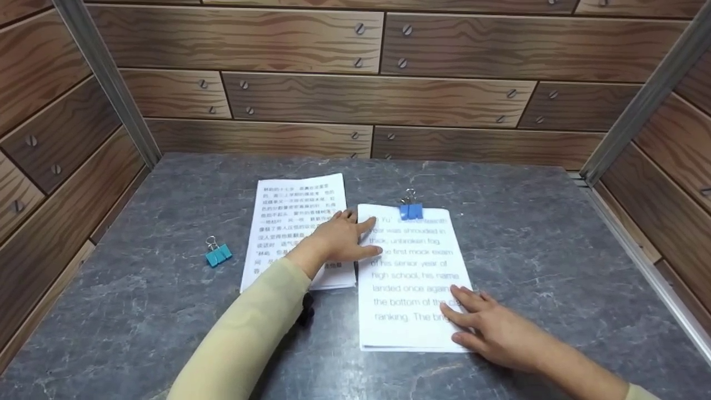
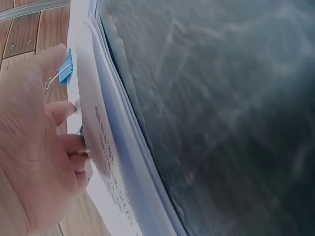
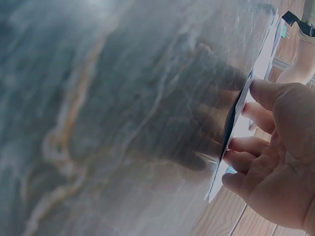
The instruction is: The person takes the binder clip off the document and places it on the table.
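A stack of white sheets with large English print (image 1: 408,333) lies right of centre, a blue binder clip (image 1: 411,211) on its top edge. My left hand (image 1: 340,239) reaches over a second stack with Chinese print (image 1: 294,194), its thumb and forefinger touching the English stack's left side. In the left wrist view, the left hand (image 2: 42,132) is beside the sheets' edges (image 2: 133,142); its other fingers are bent, and what lies beneath them is unclear. My right hand (image 1: 494,328) rests its fingertips on the English stack's lower right edge. The right wrist view shows the right hand (image 3: 275,152) along that edge.
A teal binder clip (image 1: 219,255) lies on the grey marbled table (image 1: 555,266), left of the Chinese stack. Wood-patterned panels (image 1: 311,41) stand behind and at both sides, with metal posts (image 1: 105,78) at the corners. A black band (image 1: 305,310) is on the left wrist.
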`<action>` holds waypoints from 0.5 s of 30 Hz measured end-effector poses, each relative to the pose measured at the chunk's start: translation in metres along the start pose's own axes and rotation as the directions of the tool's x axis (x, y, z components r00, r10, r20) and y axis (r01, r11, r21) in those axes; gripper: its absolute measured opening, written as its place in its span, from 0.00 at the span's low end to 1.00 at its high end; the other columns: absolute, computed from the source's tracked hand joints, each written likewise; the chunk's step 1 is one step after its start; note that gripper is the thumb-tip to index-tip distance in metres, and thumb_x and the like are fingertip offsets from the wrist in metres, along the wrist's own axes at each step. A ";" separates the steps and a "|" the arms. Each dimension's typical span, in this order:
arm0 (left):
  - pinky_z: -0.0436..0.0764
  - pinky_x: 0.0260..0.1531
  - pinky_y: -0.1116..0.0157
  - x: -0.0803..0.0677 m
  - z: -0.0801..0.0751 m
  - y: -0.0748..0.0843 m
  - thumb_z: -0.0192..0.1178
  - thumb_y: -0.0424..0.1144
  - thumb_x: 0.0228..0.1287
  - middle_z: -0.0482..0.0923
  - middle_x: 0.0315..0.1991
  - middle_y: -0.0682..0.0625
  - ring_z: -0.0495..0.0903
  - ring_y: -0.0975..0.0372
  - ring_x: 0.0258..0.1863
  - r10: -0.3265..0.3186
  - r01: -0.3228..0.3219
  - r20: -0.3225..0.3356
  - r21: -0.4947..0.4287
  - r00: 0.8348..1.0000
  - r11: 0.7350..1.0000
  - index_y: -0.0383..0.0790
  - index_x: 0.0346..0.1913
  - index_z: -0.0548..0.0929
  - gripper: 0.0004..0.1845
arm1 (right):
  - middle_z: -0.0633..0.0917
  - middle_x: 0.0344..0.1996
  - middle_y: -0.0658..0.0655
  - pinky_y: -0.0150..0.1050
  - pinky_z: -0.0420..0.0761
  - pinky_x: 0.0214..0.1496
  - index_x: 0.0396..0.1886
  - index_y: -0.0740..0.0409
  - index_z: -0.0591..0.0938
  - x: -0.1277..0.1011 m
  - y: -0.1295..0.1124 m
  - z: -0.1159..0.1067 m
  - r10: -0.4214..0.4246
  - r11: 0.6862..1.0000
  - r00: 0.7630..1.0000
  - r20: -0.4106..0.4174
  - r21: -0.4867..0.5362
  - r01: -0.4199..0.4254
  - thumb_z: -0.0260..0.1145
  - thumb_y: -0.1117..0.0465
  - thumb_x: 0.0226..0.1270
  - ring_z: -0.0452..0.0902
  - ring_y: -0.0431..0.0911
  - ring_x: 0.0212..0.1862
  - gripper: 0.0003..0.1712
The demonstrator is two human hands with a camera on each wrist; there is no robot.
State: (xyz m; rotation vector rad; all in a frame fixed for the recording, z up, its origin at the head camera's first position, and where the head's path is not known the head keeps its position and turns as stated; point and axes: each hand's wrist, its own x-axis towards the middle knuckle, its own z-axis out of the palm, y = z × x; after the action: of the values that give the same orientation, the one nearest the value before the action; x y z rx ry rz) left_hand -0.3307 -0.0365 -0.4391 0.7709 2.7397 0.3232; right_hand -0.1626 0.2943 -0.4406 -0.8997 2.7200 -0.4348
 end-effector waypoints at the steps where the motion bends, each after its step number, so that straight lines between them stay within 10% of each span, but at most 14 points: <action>1: 0.49 0.82 0.48 0.000 0.000 0.001 0.48 0.74 0.74 0.49 0.84 0.32 0.45 0.42 0.84 -0.001 0.001 -0.001 -0.019 1.000 1.000 0.56 0.87 0.53 0.47 | 0.65 0.79 0.71 0.73 0.62 0.73 0.78 0.53 0.75 0.000 0.000 0.000 -0.001 1.000 1.000 0.000 0.000 0.001 0.60 0.38 0.81 0.64 0.69 0.77 0.36; 9: 0.64 0.77 0.48 0.002 -0.004 0.003 0.57 0.63 0.76 0.62 0.81 0.40 0.61 0.47 0.80 0.011 -0.034 -0.071 -0.319 0.997 0.947 0.55 0.86 0.59 0.42 | 0.64 0.80 0.71 0.73 0.62 0.73 0.78 0.53 0.75 -0.002 0.000 -0.001 -0.003 1.000 1.000 -0.001 -0.003 0.003 0.59 0.38 0.81 0.63 0.70 0.77 0.36; 15: 0.77 0.60 0.56 0.005 -0.006 0.001 0.64 0.47 0.76 0.81 0.66 0.38 0.80 0.55 0.51 0.041 -0.122 -0.184 -0.454 0.982 0.883 0.47 0.83 0.66 0.36 | 0.65 0.79 0.72 0.73 0.63 0.72 0.77 0.54 0.76 -0.002 0.000 0.001 -0.014 1.000 1.000 -0.014 -0.019 0.014 0.60 0.40 0.81 0.64 0.69 0.76 0.35</action>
State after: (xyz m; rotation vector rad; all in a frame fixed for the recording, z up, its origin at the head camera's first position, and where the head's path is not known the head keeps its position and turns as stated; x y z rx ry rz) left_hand -0.3366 -0.0337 -0.4342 0.7491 2.6102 1.0636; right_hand -0.1612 0.2953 -0.4410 -0.9251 2.7371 -0.4201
